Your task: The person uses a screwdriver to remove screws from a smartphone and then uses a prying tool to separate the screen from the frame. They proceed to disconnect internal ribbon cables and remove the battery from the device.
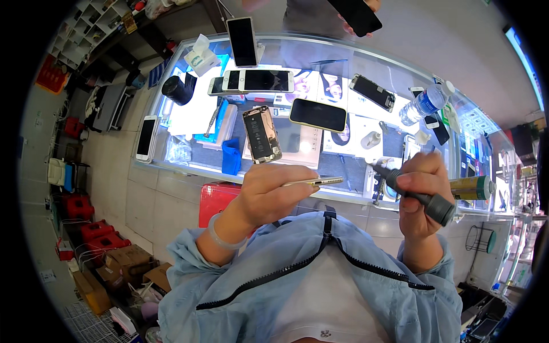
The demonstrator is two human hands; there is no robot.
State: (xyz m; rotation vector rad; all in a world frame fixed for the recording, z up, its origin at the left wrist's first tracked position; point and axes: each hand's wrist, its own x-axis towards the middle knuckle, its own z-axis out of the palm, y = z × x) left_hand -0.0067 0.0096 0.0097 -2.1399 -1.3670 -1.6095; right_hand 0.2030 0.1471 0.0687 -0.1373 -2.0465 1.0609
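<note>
Phone juts edge-on from between the left fingers.

Left hand: the fingers cover one end of the pale phone; the edge-on attitude leaves its broad faces out of sight. Right hand: the grip covers the mid-section of the dark grey tool; the tool tip is indistinct. The same hand conceals the left end of the yellow-green can. Lower center-left: the red case is partly hidden behind the left arm. Upper edge of the frame: the other person and the black phone are cut off.
</note>
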